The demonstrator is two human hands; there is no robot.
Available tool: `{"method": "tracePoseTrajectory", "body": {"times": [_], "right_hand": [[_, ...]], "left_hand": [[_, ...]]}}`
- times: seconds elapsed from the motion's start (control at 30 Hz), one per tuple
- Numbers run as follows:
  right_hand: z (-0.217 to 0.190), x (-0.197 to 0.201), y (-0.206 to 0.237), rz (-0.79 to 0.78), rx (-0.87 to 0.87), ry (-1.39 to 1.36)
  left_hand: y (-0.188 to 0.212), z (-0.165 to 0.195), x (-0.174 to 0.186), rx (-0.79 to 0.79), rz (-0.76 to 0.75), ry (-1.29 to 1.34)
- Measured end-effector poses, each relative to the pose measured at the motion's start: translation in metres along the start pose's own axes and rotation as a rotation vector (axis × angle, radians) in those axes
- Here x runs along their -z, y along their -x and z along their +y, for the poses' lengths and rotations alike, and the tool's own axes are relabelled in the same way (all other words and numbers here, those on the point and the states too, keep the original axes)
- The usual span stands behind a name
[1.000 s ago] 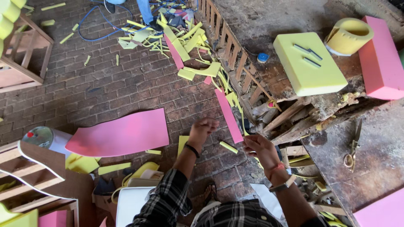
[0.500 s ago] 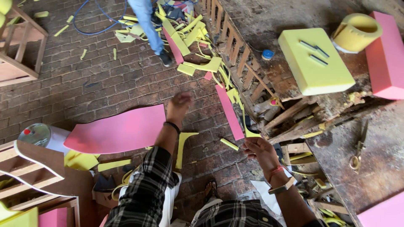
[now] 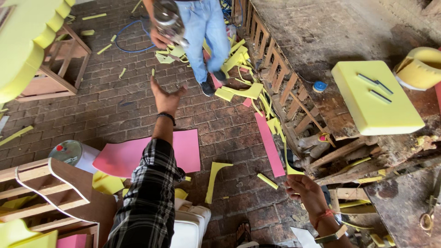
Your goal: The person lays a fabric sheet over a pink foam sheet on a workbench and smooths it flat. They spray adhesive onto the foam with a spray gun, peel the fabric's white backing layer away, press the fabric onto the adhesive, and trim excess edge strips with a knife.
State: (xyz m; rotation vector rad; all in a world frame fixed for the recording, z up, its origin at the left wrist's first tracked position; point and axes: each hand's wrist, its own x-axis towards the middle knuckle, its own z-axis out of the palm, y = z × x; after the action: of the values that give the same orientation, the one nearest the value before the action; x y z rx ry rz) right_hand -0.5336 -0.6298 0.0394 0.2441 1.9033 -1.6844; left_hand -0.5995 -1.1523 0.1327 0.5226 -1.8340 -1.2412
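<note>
1. Left hand (image 3: 166, 98): raised at the end of a plaid-sleeved arm, palm up, fingers spread, grip released and empty. It reaches toward a shiny metal cylindrical object (image 3: 167, 20) held by another person's hand (image 3: 158, 39) just above it; the two are near, not touching.
2. Right hand (image 3: 308, 190): low beside the broken wooden worktop (image 3: 321, 41), fingers loosely curled, grip released; a thin yellow foam strip (image 3: 287, 158) rises just by its fingertips, contact uncertain.
3. Step in hand, as judged: a hand-over, the left hand awaiting the metal object.
4. Next move, as judged: calls for closing the fingers under the object once it meets the palm, since it looks smooth and heavy.
5. Surroundings: pink flat foam sheet (image 3: 138, 154) on the brick floor (image 3: 115, 105); yellow rectangular foam block (image 3: 374, 98) on the worktop; a second person in blue jeans (image 3: 206, 27) standing among yellow offcuts.
</note>
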Motion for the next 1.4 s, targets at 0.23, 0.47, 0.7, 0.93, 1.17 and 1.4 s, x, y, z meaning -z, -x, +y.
{"method": "tracePoseTrajectory", "body": {"times": [0.23,0.47,0.7,0.93,1.17,1.4], "right_hand": [[-0.006,-0.005,0.002,0.019,-0.026,0.045],[0.009,-0.003,0.007,0.016,-0.004,0.022],[0.037,0.008,0.029,-0.011,0.010,0.059],[0.048,0.031,0.081,0.044,0.080,0.123],[0.074,0.070,0.163,0.503,0.479,0.113],[0.138,0.186,0.241,1.244,0.460,0.158]], "left_hand": [[-0.003,0.001,-0.022,-0.093,0.032,0.002],[0.013,0.056,-0.030,-0.437,-0.162,-0.322],[0.040,0.141,-0.059,-0.451,-0.803,-0.092],[0.189,0.203,-0.109,-0.508,-0.758,-0.406],[0.433,0.277,-0.171,-0.092,-0.962,0.333],[0.653,0.373,-0.229,0.125,-0.951,0.443]]}}
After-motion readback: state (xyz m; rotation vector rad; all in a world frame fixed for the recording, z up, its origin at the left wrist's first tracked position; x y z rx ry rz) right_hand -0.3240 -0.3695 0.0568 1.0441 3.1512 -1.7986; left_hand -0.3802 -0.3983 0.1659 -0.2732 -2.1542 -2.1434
